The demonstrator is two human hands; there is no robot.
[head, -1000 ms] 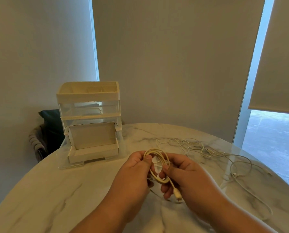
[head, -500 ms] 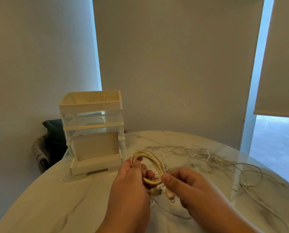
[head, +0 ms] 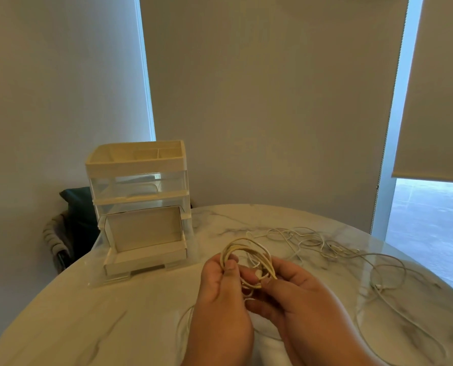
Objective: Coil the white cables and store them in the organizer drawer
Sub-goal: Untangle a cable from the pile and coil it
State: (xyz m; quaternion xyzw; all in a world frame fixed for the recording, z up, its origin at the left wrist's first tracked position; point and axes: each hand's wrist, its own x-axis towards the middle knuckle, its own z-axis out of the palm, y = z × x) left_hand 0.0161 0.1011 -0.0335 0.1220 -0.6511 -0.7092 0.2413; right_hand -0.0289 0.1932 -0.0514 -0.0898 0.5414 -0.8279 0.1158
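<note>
With my left grip (head: pixel 220 294) pinching the coiled cable (head: pixel 246 248) and my right grip (head: pixel 299 299) clamped on its lower loops, above the near edge of the desk (head: pixel 88 313), any slackening could let the loops spring apart before they reach the open drawer (head: pixel 146 257) at the left edge.

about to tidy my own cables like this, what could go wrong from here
The cream coiled cable is only pinched between the left hand and right hand, with no tie visible, so its loops may spring apart on release. The tangle of thin white cables lies on the marble table right behind the hands and could snag the coil. The pulled-out white organizer drawer looks shallow; a loosened coil might spill out.
</note>
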